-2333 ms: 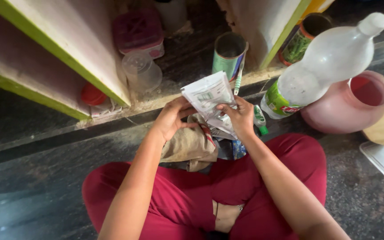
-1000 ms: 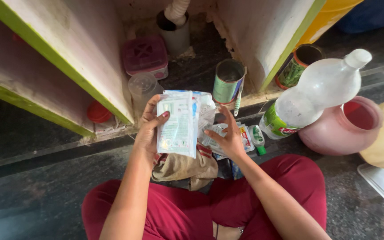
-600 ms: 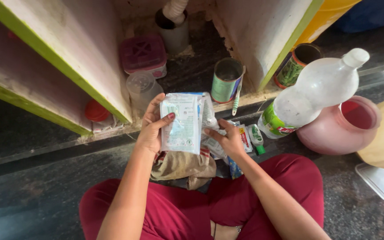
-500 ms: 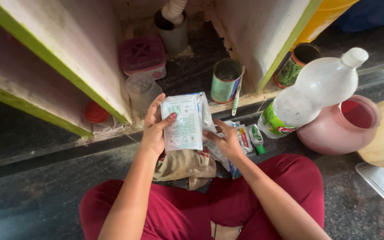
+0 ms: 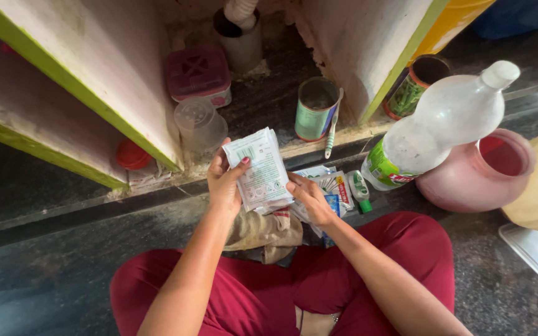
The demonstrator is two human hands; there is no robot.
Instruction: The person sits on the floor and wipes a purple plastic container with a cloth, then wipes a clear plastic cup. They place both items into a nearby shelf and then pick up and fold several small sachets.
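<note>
1. The left hand (image 5: 224, 182) grips a stack of flat white sachets (image 5: 259, 169) just left of frame centre, thumb across the printed front and fingers curled behind.
2. The sachets stand nearly upright with the long axis running from upper left to lower right, the top edge leaning toward the upper left of the frame and the printed face turned toward the camera.
3. The right hand (image 5: 309, 199) pinches the lower right corner of the same sachets, its fingers closed on that edge.
4. Just right of the right hand lies a pile of more packets (image 5: 334, 186) with a small green-capped tube (image 5: 360, 190) beside it.
5. A crumpled tan cloth (image 5: 268, 230) rests below the hands, on the lap.
6. A large clear plastic bottle (image 5: 440, 127) lies tilted at the right, neck toward the upper right, against a pink pot (image 5: 477, 174).
7. A green tin (image 5: 314, 111) stands above centre, with a clear jar (image 5: 199, 124) to its left.
</note>
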